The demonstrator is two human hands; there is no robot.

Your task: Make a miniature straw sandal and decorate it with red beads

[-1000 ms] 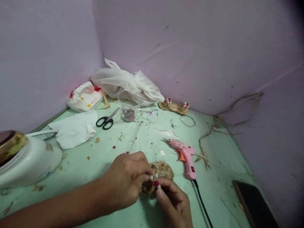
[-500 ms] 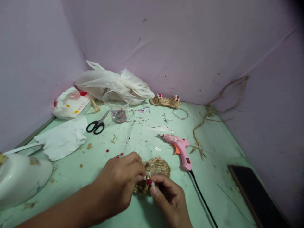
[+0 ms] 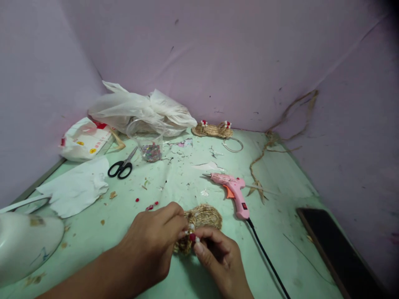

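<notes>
A small woven straw slipper sole point(image 3: 208, 216) lies under my hands near the front of the table, its near part partly hidden by my fingers. On its strap area sits a cluster of red and white beads point(image 3: 192, 237). My left hand point(image 3: 156, 241) is closed, its fingertips pinching at the cluster's left side. From the right, my right hand point(image 3: 221, 257) pinches the beads between thumb and forefinger. Some loose red beads point(image 3: 152, 206) rest just beyond my left hand. To the right lies a pink glue gun point(image 3: 235, 193), its nozzle pointing left.
Black-handled scissors point(image 3: 121, 168), a clear cup of beads point(image 3: 151, 151) and white plastic bags point(image 3: 143, 112) stand toward the back left. A finished-looking beaded straw piece point(image 3: 212, 131) leans by the wall. A phone point(image 3: 336, 253) lies right; a white lamp-like object point(image 3: 28, 245) sits left.
The whole view has shifted slightly, so things appear a little further left. Both hands keep their pinch at the beads, with hardly any movement against the straw sole.
</notes>
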